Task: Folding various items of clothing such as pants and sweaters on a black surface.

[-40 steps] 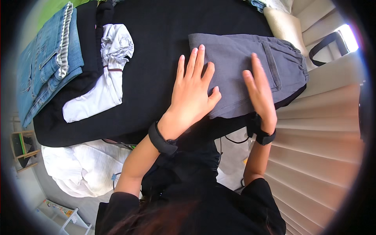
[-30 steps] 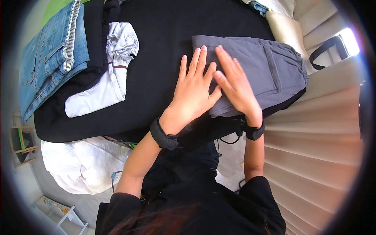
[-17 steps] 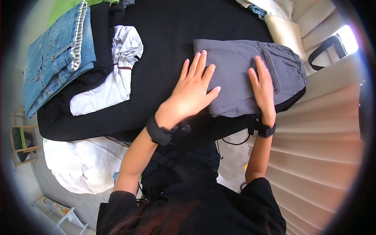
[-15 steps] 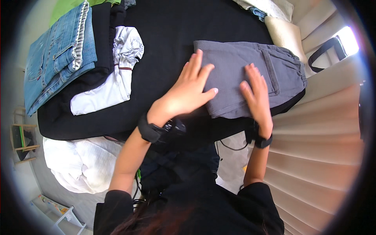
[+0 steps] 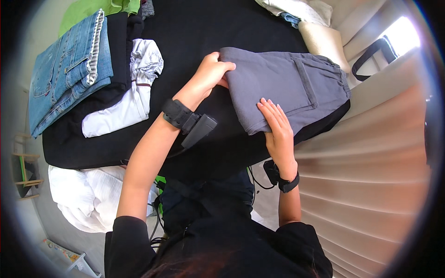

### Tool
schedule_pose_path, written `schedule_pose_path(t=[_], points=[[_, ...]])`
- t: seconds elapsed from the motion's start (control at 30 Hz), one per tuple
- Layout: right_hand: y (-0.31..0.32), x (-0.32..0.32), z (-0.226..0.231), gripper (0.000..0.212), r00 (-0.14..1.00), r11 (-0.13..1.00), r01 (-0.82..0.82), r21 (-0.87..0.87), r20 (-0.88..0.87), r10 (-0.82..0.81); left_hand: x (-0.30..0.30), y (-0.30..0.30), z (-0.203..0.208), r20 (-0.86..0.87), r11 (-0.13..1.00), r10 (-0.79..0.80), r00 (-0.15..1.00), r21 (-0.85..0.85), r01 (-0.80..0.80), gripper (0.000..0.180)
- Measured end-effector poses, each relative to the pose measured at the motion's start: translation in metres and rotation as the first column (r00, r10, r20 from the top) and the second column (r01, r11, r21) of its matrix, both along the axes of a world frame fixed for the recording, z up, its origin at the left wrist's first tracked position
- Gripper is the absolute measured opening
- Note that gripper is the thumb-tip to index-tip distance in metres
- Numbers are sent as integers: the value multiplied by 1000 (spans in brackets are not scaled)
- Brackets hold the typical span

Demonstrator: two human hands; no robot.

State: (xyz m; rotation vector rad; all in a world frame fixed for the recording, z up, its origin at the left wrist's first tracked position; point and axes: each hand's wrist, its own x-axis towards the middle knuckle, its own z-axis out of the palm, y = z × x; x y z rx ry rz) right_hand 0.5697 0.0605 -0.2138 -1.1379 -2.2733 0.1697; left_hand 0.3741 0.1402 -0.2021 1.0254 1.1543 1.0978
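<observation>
A pair of grey trousers (image 5: 273,76), folded, lies on the black-covered surface with its gathered elastic waistband toward the right. The far left corner of the fold is pinched by my left hand (image 5: 208,76), thumb on top and the other fingers partly hidden behind the edge. My right hand (image 5: 278,129) rests on the near edge of the trousers, its fingers stretched out over the cloth and nothing gripped. A black strap with a small dark device sits round each wrist.
Folded blue jeans (image 5: 69,74) lie at the left on black clothing, beside a crumpled white garment (image 5: 120,111). Green cloth (image 5: 92,14) is behind them. A cream cushion (image 5: 324,44) stands far right, near a beige curtain (image 5: 361,176). White bedding (image 5: 88,199) is at lower left.
My left hand has gone from lying open over the trousers to pinching their far left corner. My right hand has slid toward me and left, to the near edge.
</observation>
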Motion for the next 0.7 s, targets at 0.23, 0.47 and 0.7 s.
schedule_pose_path(t=[0.23, 0.47, 0.7], points=[[-26, -36, 18, 50, 981, 993, -115, 19, -154, 116, -48, -36, 17, 65, 985, 107, 992, 132, -115, 30], [-68, -119, 32, 46, 809, 915, -403, 14, -462, 363, -106, -111, 74, 26, 872, 422, 906, 261, -414, 44], [-56, -80, 55, 28, 716, 976, -9, -217, -683, -145, -74, -108, 89, -8, 872, 199, 980, 458, -173, 47]])
